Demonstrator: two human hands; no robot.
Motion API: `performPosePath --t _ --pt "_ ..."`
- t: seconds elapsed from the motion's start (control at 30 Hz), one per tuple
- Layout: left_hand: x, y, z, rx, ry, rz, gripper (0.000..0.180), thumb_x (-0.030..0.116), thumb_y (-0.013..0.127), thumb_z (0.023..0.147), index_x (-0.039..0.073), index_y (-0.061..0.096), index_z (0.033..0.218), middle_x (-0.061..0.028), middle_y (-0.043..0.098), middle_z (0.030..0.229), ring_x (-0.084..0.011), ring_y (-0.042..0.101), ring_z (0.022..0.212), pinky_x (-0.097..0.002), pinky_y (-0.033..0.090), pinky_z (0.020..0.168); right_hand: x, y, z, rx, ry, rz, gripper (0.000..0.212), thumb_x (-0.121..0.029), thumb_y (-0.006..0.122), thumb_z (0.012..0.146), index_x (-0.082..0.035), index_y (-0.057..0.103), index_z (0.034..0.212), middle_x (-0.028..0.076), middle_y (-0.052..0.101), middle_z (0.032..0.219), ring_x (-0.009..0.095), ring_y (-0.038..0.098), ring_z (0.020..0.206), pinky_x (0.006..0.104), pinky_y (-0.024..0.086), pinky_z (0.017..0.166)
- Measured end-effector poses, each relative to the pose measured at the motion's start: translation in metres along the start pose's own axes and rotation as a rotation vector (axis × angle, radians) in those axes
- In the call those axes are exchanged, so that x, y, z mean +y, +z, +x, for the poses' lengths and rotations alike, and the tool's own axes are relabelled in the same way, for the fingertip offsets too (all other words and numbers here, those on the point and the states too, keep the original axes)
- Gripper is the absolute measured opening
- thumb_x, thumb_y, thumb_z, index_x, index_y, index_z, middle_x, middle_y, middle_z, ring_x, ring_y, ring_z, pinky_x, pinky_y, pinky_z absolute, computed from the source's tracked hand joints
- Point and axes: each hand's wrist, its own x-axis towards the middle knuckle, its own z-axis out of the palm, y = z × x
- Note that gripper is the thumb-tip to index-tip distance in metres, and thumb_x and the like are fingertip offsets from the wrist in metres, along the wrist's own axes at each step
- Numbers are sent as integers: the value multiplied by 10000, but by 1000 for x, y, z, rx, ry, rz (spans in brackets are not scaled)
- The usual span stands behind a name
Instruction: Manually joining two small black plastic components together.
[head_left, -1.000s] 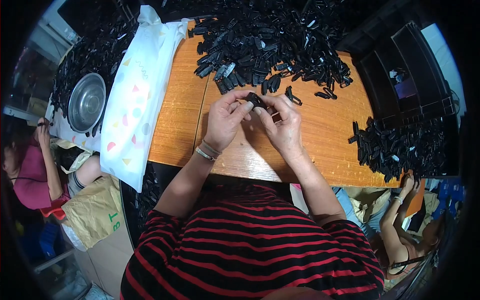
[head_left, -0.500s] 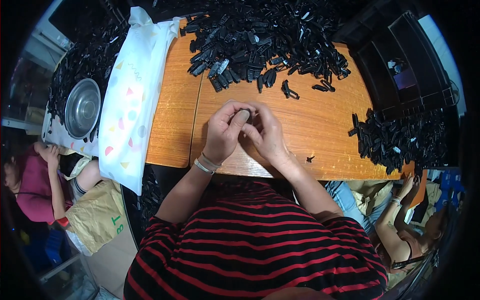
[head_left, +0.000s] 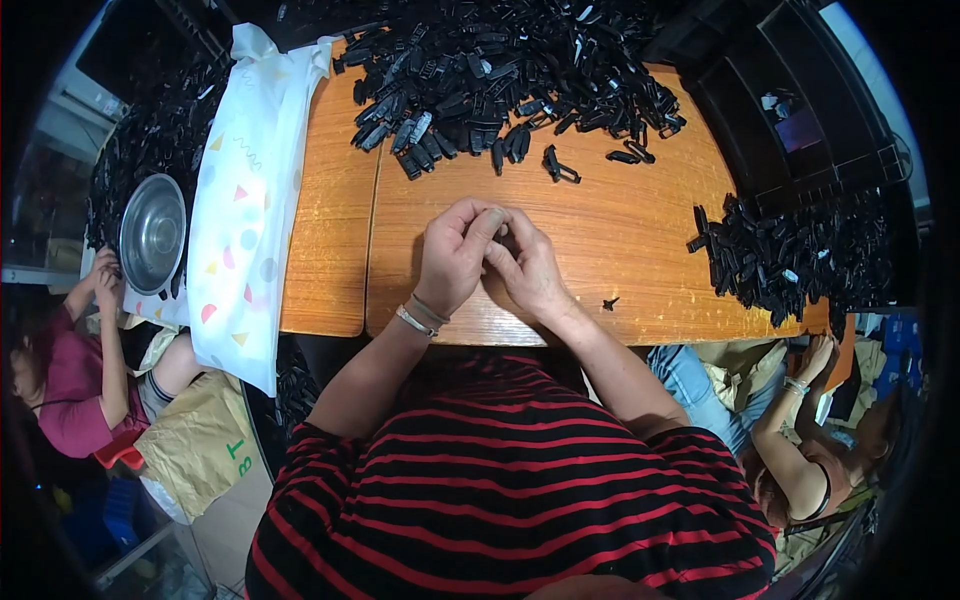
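Observation:
Over the near middle of the wooden table (head_left: 440, 185), my left hand (head_left: 455, 258) and my right hand (head_left: 532, 272) meet with fingers closed and fingertips together. Whatever sits between them is hidden by the thumbs and fingers. Beyond the hands lies a large heap of small black plastic clip-like parts (head_left: 480, 75). One loose black part (head_left: 560, 166) rests just in front of that heap. To the right of my right hand, a tiny dark piece (head_left: 610, 303) lies alone near the table's front edge.
A second black heap (head_left: 790, 260) lies at right, before a black bin (head_left: 830, 100). On the left are a patterned white plastic wrap (head_left: 235, 230) and a metal bowl (head_left: 152, 235). Co-workers sit at left (head_left: 85, 370) and right (head_left: 800, 455); a brown sack (head_left: 205, 440) stands lower left.
The view has shifted slightly, so the table and heaps sit a bit further left and up. A dark piece glimpsed between my fingers is now covered. The left co-worker's hands have risen toward the bowl.

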Motion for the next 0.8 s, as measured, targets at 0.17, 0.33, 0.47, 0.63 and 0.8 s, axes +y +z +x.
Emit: performPosePath --t 0.17,0.33,0.47,0.63,0.8 --pt "21 8 1 -67 267 160 155 40 620 897 -17 620 1042 -16 623 923 -45 566 786 -166 463 675 3 -17 11 -59 -68 154 310 28 555 900 7 503 1204 93 599 985 142 612 857 273 517 735" --pt "37 5 2 -79 439 459 177 12 671 827 2 633 1000 -14 599 868 -55 519 679 -197 419 585 -6 -22 15 -38 -322 -13 335 5 605 878 21 521 1203 113 623 1014 197 645 920 289 522 787" --pt "40 4 -5 -67 410 523 161 23 673 814 12 644 971 -4 579 848 -67 488 645 -187 382 595 -1 -17 9 -23 -339 -37 358 -13 629 864 24 527 1205 132 630 1033 207 651 902 303 528 774" --pt "12 -28 -3 -46 58 158 143 71 615 897 15 619 1029 0 582 845 -62 515 658 -181 409 594 -6 -20 20 -216 -51 -117 320 -65 693 818 -4 608 1120 138 661 941 199 660 853 307 526 742" --pt "2 -100 26 169 -47 332 114 78 541 936 33 591 1029 -44 619 864 -136 578 693 -277 491 665 12 -69 51 128 -225 -790 129 -132 698 812 -36 674 895 152 644 835 303 645 737 384 525 659"
